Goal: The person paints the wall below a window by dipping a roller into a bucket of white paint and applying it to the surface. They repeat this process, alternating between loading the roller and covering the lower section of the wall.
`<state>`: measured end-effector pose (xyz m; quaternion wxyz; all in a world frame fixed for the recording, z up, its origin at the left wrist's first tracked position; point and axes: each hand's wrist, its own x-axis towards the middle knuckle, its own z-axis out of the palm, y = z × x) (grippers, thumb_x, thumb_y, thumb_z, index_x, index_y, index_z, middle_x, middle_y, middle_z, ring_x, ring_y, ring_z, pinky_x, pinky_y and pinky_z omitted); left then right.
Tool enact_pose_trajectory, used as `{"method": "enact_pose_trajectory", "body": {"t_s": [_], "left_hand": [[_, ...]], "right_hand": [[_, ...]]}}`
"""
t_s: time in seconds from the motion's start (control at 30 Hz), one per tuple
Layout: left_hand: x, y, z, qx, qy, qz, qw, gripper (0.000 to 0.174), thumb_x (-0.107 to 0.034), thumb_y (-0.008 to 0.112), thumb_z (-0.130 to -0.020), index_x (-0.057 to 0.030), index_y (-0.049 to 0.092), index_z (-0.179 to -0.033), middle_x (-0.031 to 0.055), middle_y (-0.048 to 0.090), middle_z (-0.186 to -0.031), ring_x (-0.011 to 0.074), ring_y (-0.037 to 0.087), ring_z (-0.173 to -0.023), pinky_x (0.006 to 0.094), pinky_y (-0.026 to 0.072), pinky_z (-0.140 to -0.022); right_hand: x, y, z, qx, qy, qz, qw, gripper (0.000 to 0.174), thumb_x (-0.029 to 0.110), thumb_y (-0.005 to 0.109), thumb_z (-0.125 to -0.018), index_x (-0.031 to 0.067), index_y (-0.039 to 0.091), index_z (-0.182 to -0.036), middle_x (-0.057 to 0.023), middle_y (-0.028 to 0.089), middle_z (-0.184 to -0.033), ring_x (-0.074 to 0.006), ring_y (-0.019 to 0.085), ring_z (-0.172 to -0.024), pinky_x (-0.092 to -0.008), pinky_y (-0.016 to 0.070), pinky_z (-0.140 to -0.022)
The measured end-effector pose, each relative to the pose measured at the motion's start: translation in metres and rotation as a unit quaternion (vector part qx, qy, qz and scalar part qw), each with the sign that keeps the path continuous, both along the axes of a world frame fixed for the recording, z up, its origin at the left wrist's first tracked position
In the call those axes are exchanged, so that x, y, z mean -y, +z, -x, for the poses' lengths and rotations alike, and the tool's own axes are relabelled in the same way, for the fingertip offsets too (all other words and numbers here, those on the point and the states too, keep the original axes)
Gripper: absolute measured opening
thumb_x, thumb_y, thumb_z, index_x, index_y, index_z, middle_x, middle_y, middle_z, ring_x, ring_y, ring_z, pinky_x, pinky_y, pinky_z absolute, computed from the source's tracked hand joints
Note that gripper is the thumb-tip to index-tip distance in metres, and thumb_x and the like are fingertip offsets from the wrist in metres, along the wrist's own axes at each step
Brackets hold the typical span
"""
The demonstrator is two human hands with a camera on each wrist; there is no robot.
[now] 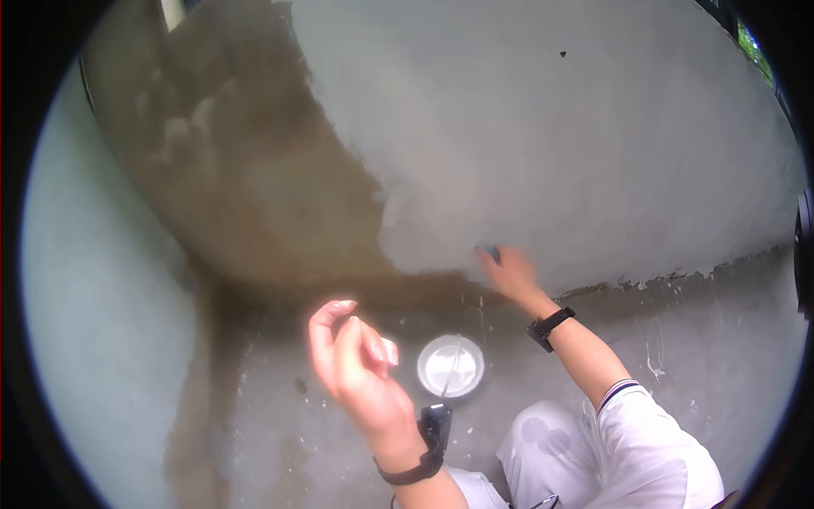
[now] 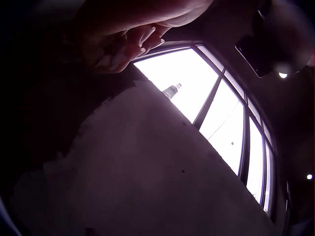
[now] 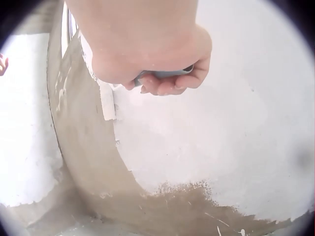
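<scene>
In the head view the right hand (image 1: 512,273) is at the lower part of the wall, its fingers round a blue-grey handle (image 1: 488,251). The right wrist view shows the right hand (image 3: 147,54) curled round that handle (image 3: 167,73); the tool's working end is mostly hidden. Pale coating (image 1: 475,127) covers the wall's right part, with bare brown wall (image 1: 263,178) to the left. The left hand (image 1: 360,365) is raised left of the white bucket, fingers loosely bent and holding nothing; in the left wrist view the left hand (image 2: 133,34) is dark.
A white bucket (image 1: 451,366) with a thin stick-like thing in it stands on the spattered floor (image 1: 339,458) between the arms. A pale side wall (image 1: 110,280) meets the brown wall at the left corner. A large window (image 2: 216,118) shows in the left wrist view.
</scene>
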<state>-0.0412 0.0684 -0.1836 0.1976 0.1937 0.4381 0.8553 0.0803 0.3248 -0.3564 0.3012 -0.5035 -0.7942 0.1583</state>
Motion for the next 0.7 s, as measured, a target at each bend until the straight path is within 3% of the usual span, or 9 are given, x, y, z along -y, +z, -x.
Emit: {"method": "enact_pose_trajectory", "body": {"t_s": [0.1, 0.2, 0.27, 0.33, 0.43, 0.5, 0.67, 0.7], "left_hand": [[0.003, 0.008, -0.008, 0.001, -0.002, 0.000, 1.000, 0.014, -0.011, 0.046, -0.096, -0.0023, 0.053, -0.105, -0.0031, 0.036, -0.057, 0.0050, 0.029, -0.047, 0.0240, 0.0302, -0.048], [-0.021, 0.011, 0.002, 0.014, -0.006, 0.006, 1.000, 0.013, -0.011, 0.046, -0.096, -0.0032, 0.054, -0.103, -0.0033, 0.037, -0.056, 0.0048, 0.029, -0.048, 0.0238, 0.0298, -0.049], [-0.022, 0.009, 0.008, 0.020, -0.011, 0.005, 1.000, 0.013, -0.012, 0.046, -0.096, -0.0042, 0.055, -0.102, -0.0034, 0.038, -0.056, 0.0048, 0.030, -0.048, 0.0240, 0.0296, -0.049], [-0.022, 0.005, 0.017, 0.033, -0.001, -0.001, 0.999, 0.012, -0.012, 0.047, -0.096, -0.0050, 0.055, -0.102, -0.0034, 0.039, -0.057, 0.0047, 0.030, -0.049, 0.0241, 0.0297, -0.049], [-0.023, -0.004, 0.031, 0.070, 0.008, -0.012, 0.997, 0.012, -0.011, 0.047, -0.095, -0.0049, 0.055, -0.103, -0.0035, 0.040, -0.059, 0.0047, 0.031, -0.048, 0.0240, 0.0302, -0.049], [-0.021, -0.007, 0.036, 0.072, 0.011, -0.020, 0.997, 0.014, -0.010, 0.046, -0.094, -0.0047, 0.054, -0.103, -0.0035, 0.039, -0.060, 0.0049, 0.032, -0.048, 0.0240, 0.0298, -0.048], [-0.016, 0.000, 0.032, 0.056, 0.022, -0.032, 0.998, 0.015, -0.010, 0.045, -0.094, -0.0052, 0.055, -0.103, -0.0033, 0.038, -0.060, 0.0049, 0.031, -0.047, 0.0236, 0.0293, -0.047], [-0.016, 0.003, 0.031, 0.050, 0.023, -0.033, 0.998, 0.015, -0.010, 0.045, -0.094, -0.0058, 0.055, -0.103, -0.0032, 0.038, -0.060, 0.0046, 0.031, -0.047, 0.0234, 0.0290, -0.047]], "right_hand": [[-0.002, -0.039, -0.048, -0.031, -0.030, 0.050, 0.998, 0.051, 0.050, 0.053, -0.095, 0.0014, 0.067, -0.089, -0.0224, 0.066, -0.078, -0.0443, 0.064, -0.079, -0.0522, 0.0486, -0.068], [-0.001, -0.147, -0.137, 0.051, -0.128, 0.024, 0.990, 0.052, 0.049, 0.050, -0.096, 0.0004, 0.068, -0.092, -0.0257, 0.067, -0.083, -0.0480, 0.064, -0.084, -0.0551, 0.0496, -0.073], [0.023, -0.191, -0.197, 0.083, -0.187, 0.120, 0.971, 0.055, 0.049, 0.051, -0.096, -0.0031, 0.068, -0.098, -0.0309, 0.067, -0.091, -0.0498, 0.063, -0.093, -0.0556, 0.0496, -0.082], [0.032, -0.222, -0.234, 0.116, -0.230, 0.147, 0.955, 0.057, 0.049, 0.052, -0.096, -0.0056, 0.068, -0.094, -0.0316, 0.066, -0.087, -0.0501, 0.063, -0.090, -0.0555, 0.0494, -0.082], [0.038, -0.210, -0.229, 0.107, -0.207, 0.132, 0.964, 0.056, 0.047, 0.053, -0.096, -0.0068, 0.068, -0.090, -0.0324, 0.065, -0.083, -0.0508, 0.063, -0.087, -0.0554, 0.0488, -0.081], [0.043, -0.193, -0.205, 0.032, -0.171, 0.116, 0.978, 0.054, 0.045, 0.055, -0.095, -0.0062, 0.067, -0.083, -0.0315, 0.064, -0.079, -0.0507, 0.062, -0.084, -0.0553, 0.0480, -0.076], [0.026, -0.118, -0.090, -0.012, -0.030, 0.052, 0.998, 0.050, 0.046, 0.057, -0.095, -0.0020, 0.063, -0.081, -0.0246, 0.063, -0.069, -0.0462, 0.063, -0.071, -0.0538, 0.0483, -0.065], [0.021, -0.094, -0.063, 0.037, -0.021, 0.044, 0.998, 0.050, 0.047, 0.058, -0.094, -0.0004, 0.063, -0.081, -0.0228, 0.065, -0.070, -0.0447, 0.064, -0.071, -0.0533, 0.0493, -0.064]]}}
